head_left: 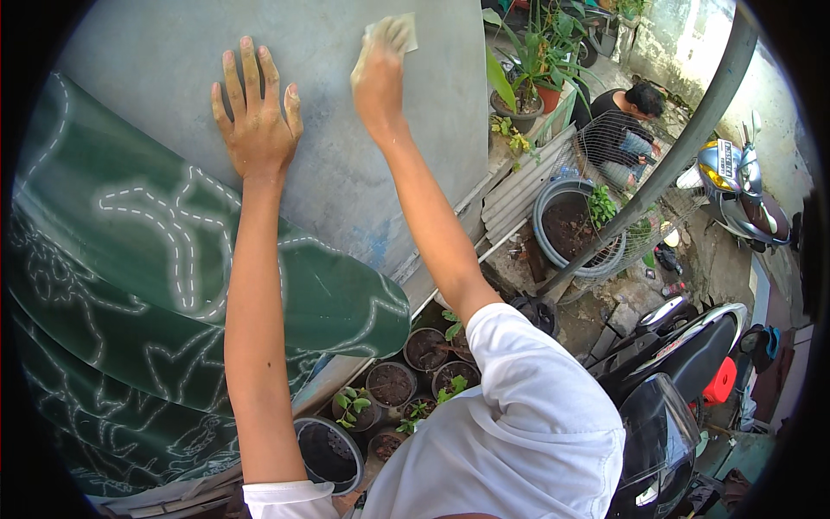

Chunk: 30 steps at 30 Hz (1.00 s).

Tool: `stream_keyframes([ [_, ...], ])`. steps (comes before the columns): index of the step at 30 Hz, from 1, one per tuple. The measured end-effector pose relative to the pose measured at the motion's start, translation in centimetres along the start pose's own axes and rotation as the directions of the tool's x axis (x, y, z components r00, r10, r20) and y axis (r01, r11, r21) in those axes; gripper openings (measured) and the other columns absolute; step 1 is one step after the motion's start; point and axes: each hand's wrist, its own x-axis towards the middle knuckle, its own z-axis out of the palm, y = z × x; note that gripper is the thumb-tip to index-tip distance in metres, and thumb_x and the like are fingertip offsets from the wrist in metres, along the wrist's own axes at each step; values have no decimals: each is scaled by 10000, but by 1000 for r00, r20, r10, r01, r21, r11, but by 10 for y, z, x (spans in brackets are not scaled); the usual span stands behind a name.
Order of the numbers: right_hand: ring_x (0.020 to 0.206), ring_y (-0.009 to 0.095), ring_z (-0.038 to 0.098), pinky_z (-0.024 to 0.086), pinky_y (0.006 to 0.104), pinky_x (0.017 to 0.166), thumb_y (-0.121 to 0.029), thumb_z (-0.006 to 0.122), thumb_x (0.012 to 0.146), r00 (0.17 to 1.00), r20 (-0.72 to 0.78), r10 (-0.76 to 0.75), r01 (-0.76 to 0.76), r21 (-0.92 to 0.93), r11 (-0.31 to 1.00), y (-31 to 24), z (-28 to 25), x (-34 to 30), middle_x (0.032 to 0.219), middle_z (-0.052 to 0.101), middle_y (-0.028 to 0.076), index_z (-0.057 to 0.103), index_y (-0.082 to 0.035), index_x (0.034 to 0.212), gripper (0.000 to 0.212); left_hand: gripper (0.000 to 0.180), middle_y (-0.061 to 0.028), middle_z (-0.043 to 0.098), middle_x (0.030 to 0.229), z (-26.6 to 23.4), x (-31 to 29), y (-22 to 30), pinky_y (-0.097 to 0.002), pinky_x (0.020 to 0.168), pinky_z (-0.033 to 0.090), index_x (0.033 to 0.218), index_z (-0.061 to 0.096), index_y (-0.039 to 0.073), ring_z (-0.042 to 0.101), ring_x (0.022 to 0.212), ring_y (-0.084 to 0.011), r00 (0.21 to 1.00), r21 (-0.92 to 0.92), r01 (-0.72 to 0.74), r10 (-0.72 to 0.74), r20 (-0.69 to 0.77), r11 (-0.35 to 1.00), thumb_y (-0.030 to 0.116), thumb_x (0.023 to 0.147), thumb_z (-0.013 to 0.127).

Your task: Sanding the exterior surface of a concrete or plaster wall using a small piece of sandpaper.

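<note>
My left hand [256, 112] lies flat on a grey wall [156, 43], fingers spread, holding nothing. Higher and to the right, my right hand [380, 73] presses a small pale sheet, likely sandpaper [401, 31], against the same wall. Both arms reach up from white sleeves at the lower edge. A green board with a white dashed pattern [130, 285] leans against the wall under my left arm.
Several small black pots with seedlings [391, 383] stand along the wall's base. A large round planter [572, 227] and potted plants [532, 65] are at the right. Another person [624, 125] crouches there. A grey pole [683, 147] slants past; scooters [683, 372] are parked at lower right.
</note>
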Motion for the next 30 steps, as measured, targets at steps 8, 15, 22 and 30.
stream_keyframes([
  [8, 1552, 498, 274, 215, 565, 1302, -16, 500, 1056, 962, 76, -261, 261, 5, 965, 46, -6, -72, 1612, 358, 369, 314, 149, 1576, 576, 578, 7, 316, 1744, -6, 3, 1, -464, 1293, 159, 1619, 458, 194, 280, 1603, -230, 1000, 61, -4, 3, 15, 998, 425, 1093, 390],
  [15, 1571, 454, 262, 195, 536, 1314, -33, 516, 1057, 1000, -16, 27, -26, 74, 997, 46, -1, -52, 1641, 342, 324, 345, 88, 1596, 578, 574, 13, 316, 1744, 0, -3, -1, -454, 1294, 156, 1612, 469, 199, 288, 1600, -226, 1000, 44, -5, 5, 2, 999, 433, 1094, 383],
  [22, 1562, 436, 298, 239, 529, 1302, -40, 524, 1054, 960, -1, -280, 279, 91, 956, 76, -13, -18, 1619, 386, 315, 438, 83, 1549, 517, 573, 11, 318, 1743, -1, 1, 1, -457, 1293, 163, 1617, 461, 199, 283, 1603, -228, 1000, 72, 10, -10, 2, 997, 425, 1098, 374],
  [30, 1546, 448, 328, 265, 539, 1287, -19, 537, 1027, 880, 178, -440, 419, 144, 897, 15, -12, -56, 1588, 431, 326, 456, 85, 1538, 528, 581, 12, 310, 1747, -4, -1, 1, -452, 1290, 177, 1636, 430, 194, 276, 1607, -227, 999, 75, 12, -14, 31, 997, 407, 1097, 374],
])
